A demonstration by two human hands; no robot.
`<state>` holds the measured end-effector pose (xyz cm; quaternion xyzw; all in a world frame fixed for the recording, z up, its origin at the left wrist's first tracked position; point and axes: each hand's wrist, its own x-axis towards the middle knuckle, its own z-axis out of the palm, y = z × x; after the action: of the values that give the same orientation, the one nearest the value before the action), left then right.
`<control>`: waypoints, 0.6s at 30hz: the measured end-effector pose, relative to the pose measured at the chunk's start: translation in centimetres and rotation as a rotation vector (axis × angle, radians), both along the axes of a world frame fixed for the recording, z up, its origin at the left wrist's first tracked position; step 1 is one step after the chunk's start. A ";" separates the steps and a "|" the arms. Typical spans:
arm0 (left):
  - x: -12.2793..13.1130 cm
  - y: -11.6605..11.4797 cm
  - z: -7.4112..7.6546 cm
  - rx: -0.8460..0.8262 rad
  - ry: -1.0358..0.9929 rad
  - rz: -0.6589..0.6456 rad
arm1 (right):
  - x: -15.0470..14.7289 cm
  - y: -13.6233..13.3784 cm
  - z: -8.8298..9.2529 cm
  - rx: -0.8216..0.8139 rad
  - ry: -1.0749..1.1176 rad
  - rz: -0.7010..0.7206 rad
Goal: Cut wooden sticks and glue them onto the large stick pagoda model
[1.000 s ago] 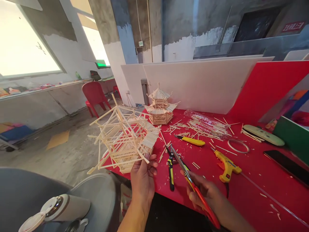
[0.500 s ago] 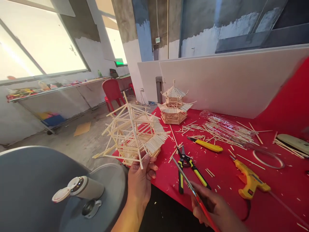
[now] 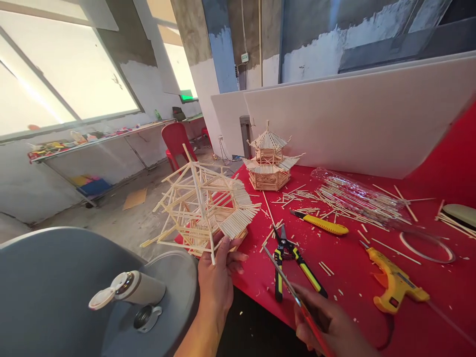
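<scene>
My left hand (image 3: 219, 272) is closed on the near lower edge of a pavilion model (image 3: 203, 208) built from thin wooden sticks, its thumb by the slatted roof panel. The model's roof frame is partly bare and a stick points up from its top. My right hand (image 3: 325, 317) grips a slim metal tool with a red handle (image 3: 293, 292), which looks like tweezers. A small piece of wooden stick shows at the tool's tip, but I cannot tell whether it is held. Behind the tip, pruning shears (image 3: 286, 248) with black and yellow handles lie open on the red table (image 3: 256, 277).
A finished-looking stick pagoda (image 3: 269, 158) stands at the back. Right of it are bagged sticks (image 3: 360, 196), a yellow utility knife (image 3: 323, 224), a glue gun (image 3: 397, 280) and a tape ring (image 3: 427, 248). At left, a bottle (image 3: 143, 287) with its lid open stands on a grey stool (image 3: 178, 292).
The view has shifted slightly, so the table items sit farther right. The model has tilted a little in my left hand. Both hands keep their holds.
</scene>
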<state>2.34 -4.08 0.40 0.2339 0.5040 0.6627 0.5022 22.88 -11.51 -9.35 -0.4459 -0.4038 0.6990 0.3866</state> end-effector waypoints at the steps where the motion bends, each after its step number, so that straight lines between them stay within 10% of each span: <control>1: 0.1 0.0 0.1 -0.004 -0.004 0.003 | -0.1 0.0 -0.1 -0.001 0.001 -0.001; 18: 0.4 0.2 0.7 -0.034 -0.021 0.009 | -0.4 0.1 0.1 -0.054 0.019 -0.018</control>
<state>2.78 -3.88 1.07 0.2160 0.5109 0.6587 0.5084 22.48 -11.45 -9.26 -0.4530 -0.3771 0.7104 0.3846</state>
